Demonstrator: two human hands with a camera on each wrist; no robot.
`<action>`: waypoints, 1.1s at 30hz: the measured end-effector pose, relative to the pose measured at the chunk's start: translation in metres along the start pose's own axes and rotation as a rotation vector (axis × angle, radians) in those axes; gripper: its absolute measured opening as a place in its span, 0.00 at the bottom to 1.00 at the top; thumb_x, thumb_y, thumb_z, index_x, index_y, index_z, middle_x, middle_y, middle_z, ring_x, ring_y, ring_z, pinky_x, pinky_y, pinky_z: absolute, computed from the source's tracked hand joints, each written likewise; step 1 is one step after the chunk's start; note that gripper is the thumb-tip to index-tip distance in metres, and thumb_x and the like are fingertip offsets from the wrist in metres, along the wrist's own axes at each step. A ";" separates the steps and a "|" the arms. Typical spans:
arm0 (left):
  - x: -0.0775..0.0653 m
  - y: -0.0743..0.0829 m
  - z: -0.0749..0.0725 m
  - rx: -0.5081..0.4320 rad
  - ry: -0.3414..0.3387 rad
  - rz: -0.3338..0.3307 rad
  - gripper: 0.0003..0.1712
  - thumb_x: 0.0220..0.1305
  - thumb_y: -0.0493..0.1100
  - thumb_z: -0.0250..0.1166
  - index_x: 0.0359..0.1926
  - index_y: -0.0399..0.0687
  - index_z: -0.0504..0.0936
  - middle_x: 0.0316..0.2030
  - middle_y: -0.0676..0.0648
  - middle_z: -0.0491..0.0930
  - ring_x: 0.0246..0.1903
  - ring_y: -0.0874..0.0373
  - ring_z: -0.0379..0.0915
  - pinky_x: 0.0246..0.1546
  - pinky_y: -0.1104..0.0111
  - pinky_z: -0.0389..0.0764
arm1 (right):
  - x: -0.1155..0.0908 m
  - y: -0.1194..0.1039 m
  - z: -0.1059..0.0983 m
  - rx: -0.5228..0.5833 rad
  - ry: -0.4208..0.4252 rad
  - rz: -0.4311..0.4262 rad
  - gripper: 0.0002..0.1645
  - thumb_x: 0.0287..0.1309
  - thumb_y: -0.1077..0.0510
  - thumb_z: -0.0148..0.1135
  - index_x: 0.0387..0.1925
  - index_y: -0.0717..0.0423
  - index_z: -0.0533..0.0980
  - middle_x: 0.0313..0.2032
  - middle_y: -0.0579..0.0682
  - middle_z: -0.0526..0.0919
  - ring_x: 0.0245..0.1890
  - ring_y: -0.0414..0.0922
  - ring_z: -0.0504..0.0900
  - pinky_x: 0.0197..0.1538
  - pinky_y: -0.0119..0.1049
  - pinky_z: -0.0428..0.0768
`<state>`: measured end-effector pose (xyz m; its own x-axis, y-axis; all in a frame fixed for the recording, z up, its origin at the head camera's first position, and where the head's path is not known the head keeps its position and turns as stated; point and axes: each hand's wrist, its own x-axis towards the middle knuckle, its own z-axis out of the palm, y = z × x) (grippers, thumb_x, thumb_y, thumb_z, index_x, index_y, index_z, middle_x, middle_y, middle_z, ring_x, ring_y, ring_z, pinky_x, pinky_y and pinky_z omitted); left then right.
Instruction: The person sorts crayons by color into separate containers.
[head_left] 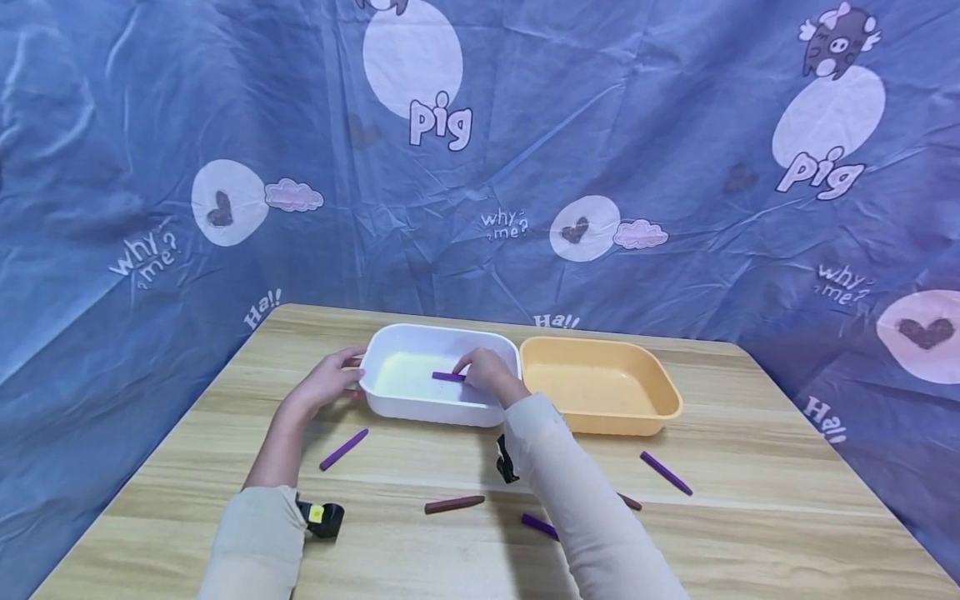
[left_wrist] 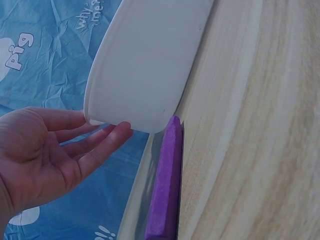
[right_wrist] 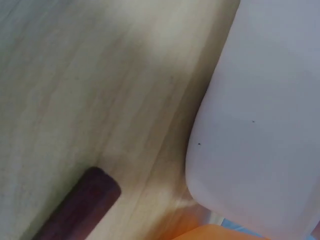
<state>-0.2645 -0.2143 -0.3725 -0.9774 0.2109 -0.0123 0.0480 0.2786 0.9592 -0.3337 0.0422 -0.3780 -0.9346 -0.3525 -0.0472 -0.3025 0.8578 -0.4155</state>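
My left hand [head_left: 330, 383] touches the left end of the white bin [head_left: 435, 410] with fairly straight fingers, seen closer in the left wrist view at the bin's outer wall [left_wrist: 145, 70]. Inside that bin, my right hand [head_left: 487, 372] pinches a purple crayon [head_left: 447, 377], which lies level just above or on the bin floor; I cannot tell which. The right wrist view shows the bin's outer side [right_wrist: 255, 120] but hides the right hand. Another purple crayon [head_left: 343, 450] lies on the table near the left hand.
An orange bin [head_left: 622, 422] stands against the white bin's right side. On the wooden table [head_left: 390, 550] lie a brown crayon [head_left: 454, 504], a purple crayon [head_left: 540, 526] and a brown crayon [head_left: 630, 502] partly behind the right sleeve, and a purple crayon [head_left: 666, 472] farther right. A blue curtain hangs behind.
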 end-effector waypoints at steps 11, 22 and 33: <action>0.000 -0.001 -0.001 -0.001 0.002 -0.003 0.29 0.65 0.27 0.45 0.64 0.20 0.48 0.55 0.21 0.57 0.50 0.33 0.64 0.43 0.57 0.80 | -0.004 0.001 -0.003 0.038 0.025 -0.044 0.17 0.51 0.73 0.55 0.38 0.55 0.84 0.26 0.52 0.79 0.24 0.41 0.69 0.27 0.27 0.69; -0.001 0.000 0.000 -0.002 0.002 0.007 0.29 0.65 0.26 0.45 0.64 0.20 0.48 0.55 0.21 0.57 0.50 0.33 0.64 0.45 0.55 0.78 | -0.035 -0.006 -0.046 0.054 0.115 -0.243 0.14 0.51 0.70 0.59 0.38 0.56 0.83 0.24 0.46 0.77 0.27 0.42 0.74 0.27 0.29 0.73; -0.001 -0.001 0.000 -0.007 -0.002 0.010 0.28 0.65 0.26 0.45 0.64 0.20 0.49 0.55 0.21 0.57 0.51 0.33 0.65 0.46 0.54 0.78 | -0.119 0.005 -0.082 0.111 0.172 -0.392 0.13 0.51 0.68 0.62 0.42 0.61 0.81 0.27 0.45 0.78 0.28 0.42 0.77 0.34 0.35 0.80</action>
<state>-0.2634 -0.2144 -0.3736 -0.9766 0.2152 -0.0031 0.0564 0.2698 0.9613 -0.2395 0.1184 -0.3002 -0.7736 -0.5680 0.2811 -0.6272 0.6227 -0.4677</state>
